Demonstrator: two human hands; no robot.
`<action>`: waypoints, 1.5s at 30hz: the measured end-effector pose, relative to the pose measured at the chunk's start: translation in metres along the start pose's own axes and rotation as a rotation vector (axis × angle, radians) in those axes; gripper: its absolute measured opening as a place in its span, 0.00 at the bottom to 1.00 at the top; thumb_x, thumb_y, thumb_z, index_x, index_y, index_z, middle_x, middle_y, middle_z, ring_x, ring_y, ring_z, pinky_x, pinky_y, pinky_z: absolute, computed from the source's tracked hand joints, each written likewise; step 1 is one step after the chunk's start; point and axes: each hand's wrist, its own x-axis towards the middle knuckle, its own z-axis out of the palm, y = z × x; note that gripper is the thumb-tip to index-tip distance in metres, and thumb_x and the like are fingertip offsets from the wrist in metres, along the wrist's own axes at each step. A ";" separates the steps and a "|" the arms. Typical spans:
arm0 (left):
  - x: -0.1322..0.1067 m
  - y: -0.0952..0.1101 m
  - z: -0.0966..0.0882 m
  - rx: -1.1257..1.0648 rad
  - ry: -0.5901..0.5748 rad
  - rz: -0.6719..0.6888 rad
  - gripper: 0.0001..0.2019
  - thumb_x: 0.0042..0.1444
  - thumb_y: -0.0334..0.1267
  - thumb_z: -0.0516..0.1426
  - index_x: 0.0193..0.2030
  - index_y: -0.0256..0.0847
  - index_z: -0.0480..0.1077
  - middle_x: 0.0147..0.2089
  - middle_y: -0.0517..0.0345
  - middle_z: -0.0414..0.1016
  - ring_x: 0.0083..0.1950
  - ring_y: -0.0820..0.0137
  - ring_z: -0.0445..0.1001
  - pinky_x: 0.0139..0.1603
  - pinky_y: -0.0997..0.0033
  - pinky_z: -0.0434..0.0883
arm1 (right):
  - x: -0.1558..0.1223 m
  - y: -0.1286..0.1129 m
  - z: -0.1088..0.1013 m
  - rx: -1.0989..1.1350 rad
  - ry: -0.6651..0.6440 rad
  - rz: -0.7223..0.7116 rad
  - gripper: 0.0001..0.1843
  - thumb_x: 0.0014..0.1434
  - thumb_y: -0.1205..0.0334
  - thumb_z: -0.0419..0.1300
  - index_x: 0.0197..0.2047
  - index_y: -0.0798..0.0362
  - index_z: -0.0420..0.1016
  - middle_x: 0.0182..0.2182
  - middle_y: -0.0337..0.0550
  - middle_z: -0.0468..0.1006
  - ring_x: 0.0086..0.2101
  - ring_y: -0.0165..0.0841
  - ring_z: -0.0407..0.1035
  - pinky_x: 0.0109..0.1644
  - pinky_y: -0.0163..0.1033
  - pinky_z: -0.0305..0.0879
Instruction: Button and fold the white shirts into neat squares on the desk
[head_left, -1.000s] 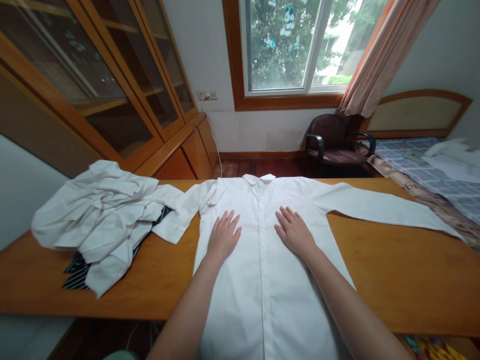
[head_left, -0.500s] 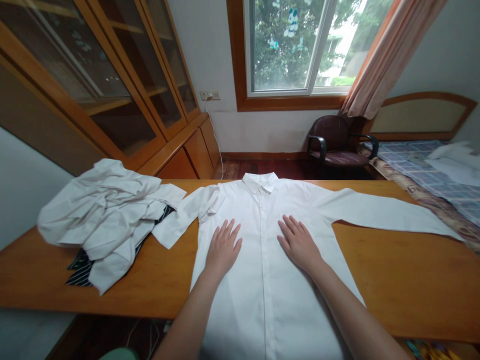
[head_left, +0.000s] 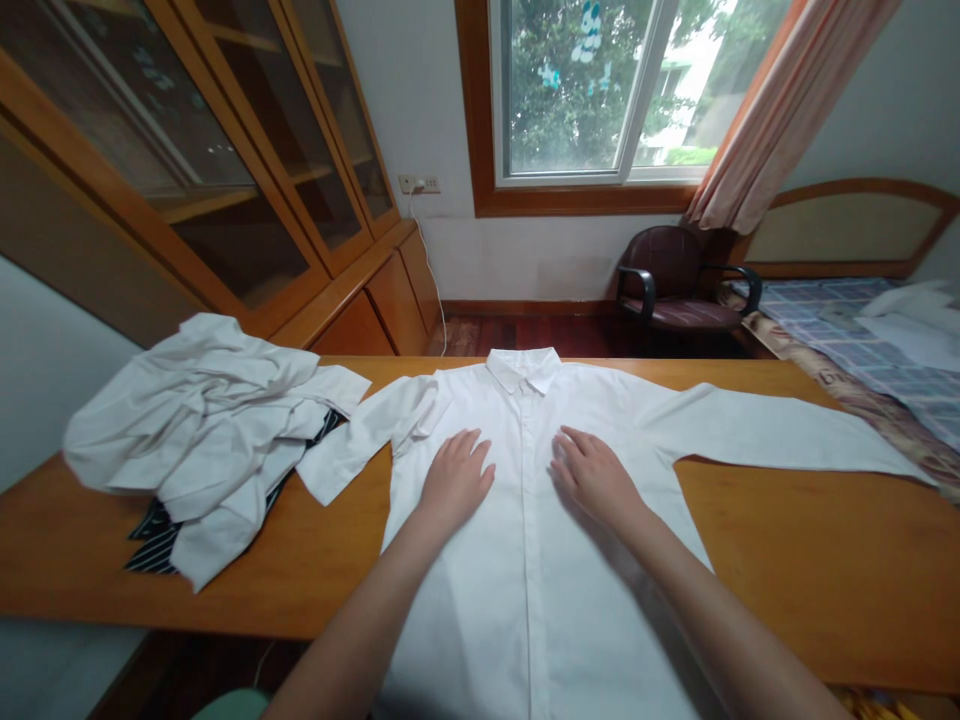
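Observation:
A white button-up shirt (head_left: 529,560) lies front side up on the wooden table (head_left: 817,570), its collar pointing away from me. My left hand (head_left: 456,478) is on the left side of the chest, fingers spread and slightly bent, holding nothing. On the other side of the button strip, my right hand (head_left: 592,475) is at the chest too, fingers apart and a little curved, with a shadow beneath it. The shirt's right-hand sleeve (head_left: 795,430) stretches out straight across the table. Its left-hand sleeve (head_left: 360,440) is bunched near the shoulder and bent down.
A crumpled heap of white clothing (head_left: 217,410) sits on the table's left, with dark striped fabric (head_left: 157,545) poking out below. Beyond the table are a glass-door cabinet (head_left: 255,180), an armchair (head_left: 667,280) and a bed (head_left: 855,320). A green rounded object (head_left: 232,705) shows below the front edge.
Both hands have shifted slightly; the left moved right, closer to the button strip, and the fingers of both are more bent. The shirt lies nearly the same.

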 end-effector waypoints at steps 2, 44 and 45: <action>0.029 0.003 0.003 -0.022 0.014 0.038 0.21 0.66 0.40 0.52 0.64 0.40 0.68 0.72 0.48 0.62 0.74 0.56 0.57 0.73 0.52 0.58 | 0.021 -0.001 0.006 -0.004 0.003 -0.004 0.26 0.71 0.52 0.49 0.65 0.58 0.67 0.67 0.55 0.65 0.63 0.46 0.61 0.69 0.51 0.55; 0.080 -0.046 0.046 0.025 -0.046 -0.180 0.32 0.69 0.53 0.42 0.75 0.41 0.51 0.78 0.56 0.46 0.79 0.61 0.43 0.77 0.53 0.46 | 0.041 0.090 0.033 -0.133 -0.048 0.290 0.37 0.71 0.46 0.43 0.72 0.65 0.55 0.72 0.58 0.53 0.70 0.46 0.48 0.72 0.51 0.46; 0.081 -0.046 0.046 0.024 -0.045 -0.179 0.32 0.69 0.53 0.42 0.75 0.41 0.51 0.78 0.56 0.46 0.79 0.61 0.43 0.77 0.53 0.46 | 0.041 0.092 0.032 -0.135 -0.057 0.306 0.37 0.71 0.46 0.43 0.72 0.65 0.55 0.72 0.58 0.53 0.70 0.45 0.48 0.72 0.52 0.46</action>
